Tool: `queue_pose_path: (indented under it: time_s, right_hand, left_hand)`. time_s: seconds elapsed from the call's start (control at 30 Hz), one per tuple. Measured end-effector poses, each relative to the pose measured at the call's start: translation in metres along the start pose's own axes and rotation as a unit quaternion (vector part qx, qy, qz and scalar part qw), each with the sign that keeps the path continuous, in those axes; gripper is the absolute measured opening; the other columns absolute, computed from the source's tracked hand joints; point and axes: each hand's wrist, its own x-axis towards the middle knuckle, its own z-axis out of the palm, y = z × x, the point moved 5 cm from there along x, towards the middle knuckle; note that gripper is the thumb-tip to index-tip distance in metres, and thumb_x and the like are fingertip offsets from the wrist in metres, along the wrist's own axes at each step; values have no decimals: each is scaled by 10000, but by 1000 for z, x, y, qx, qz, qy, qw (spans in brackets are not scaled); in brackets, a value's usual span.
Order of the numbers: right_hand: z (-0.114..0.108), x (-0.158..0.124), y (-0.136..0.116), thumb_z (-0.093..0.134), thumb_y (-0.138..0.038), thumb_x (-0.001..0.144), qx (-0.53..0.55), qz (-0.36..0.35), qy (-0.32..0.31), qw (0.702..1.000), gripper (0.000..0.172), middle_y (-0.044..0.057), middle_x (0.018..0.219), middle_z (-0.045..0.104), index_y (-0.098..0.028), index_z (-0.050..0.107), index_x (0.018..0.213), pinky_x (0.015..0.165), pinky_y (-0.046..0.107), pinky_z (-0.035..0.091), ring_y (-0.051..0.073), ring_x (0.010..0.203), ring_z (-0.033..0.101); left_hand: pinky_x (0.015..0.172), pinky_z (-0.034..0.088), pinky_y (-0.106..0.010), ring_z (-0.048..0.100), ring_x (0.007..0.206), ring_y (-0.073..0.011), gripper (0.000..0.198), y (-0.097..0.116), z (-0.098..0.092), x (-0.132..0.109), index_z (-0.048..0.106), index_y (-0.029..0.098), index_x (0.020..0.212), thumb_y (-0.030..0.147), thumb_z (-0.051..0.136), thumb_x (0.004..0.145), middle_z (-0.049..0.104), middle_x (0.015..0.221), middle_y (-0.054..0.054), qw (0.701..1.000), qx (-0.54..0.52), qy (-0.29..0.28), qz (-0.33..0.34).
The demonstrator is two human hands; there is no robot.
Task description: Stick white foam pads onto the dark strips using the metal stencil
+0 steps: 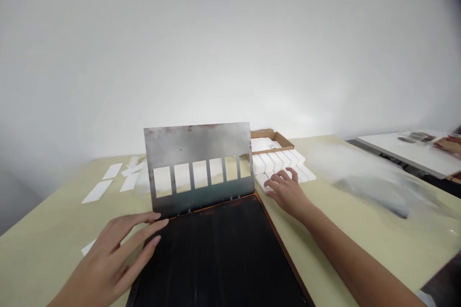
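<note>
The left hand (108, 259), fingers nearly straight and gripping nothing, has its fingertips (160, 222) at the lower corner of an upright, hinged steel stencil plate (197, 146) above a black tray (216, 254). The right hand (288, 193), open and spread, rests on white tiles (277, 165) beside a cardboard tray (272, 139).

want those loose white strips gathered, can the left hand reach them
Probably yes: nothing stands between the left hand and the white strips on the table; the upright metal stencil plate is to their right, out of the way.
</note>
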Motion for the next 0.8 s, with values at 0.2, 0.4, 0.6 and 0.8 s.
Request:
queue_pose_path:
  time_s: [0.2, 0.4, 0.6, 0.8]
  right_hand:
    - [8, -2, 12, 687, -350, 1035, 7, 13, -24, 1000, 277, 91, 1322, 683, -192, 690, 1262, 1078, 524, 539, 257, 1205, 661]
    - [-2, 1, 4, 672, -380, 1041, 16, 20, -26, 999, 334, 100, 1395, 643, -214, 665, 1331, 1117, 556, 501, 280, 1272, 623]
    - [-4, 14, -17, 637, -464, 1055, 10, 37, -40, 998, 377, 104, 1334, 661, -204, 655, 1328, 1015, 484, 569, 247, 1156, 666]
    - [-1, 15, -21, 660, -427, 1048, 0, 51, -45, 998, 367, 105, 1336, 665, -188, 655, 1326, 1003, 482, 584, 249, 1158, 676]
  left_hand:
    - [1007, 523, -418, 664, 1167, -269, 402, -3, 5, -8, 634, 351, 1426, 279, 604, 1032, 667, 1317, -46, 999, -26, -19, -26]
    - [1048, 496, -395, 641, 1218, -261, 435, -7, 9, -12, 610, 348, 1464, 284, 599, 1033, 639, 1372, -49, 999, -16, -34, -15]
    - [1076, 476, -422, 622, 1256, -266, 455, -5, 12, -11, 599, 355, 1479, 257, 574, 1036, 603, 1404, -77, 999, -8, -48, -16]
    - [1082, 496, -463, 630, 1257, -295, 417, -6, 13, -13, 620, 368, 1457, 347, 570, 1043, 601, 1426, -71, 998, -1, -59, -39]
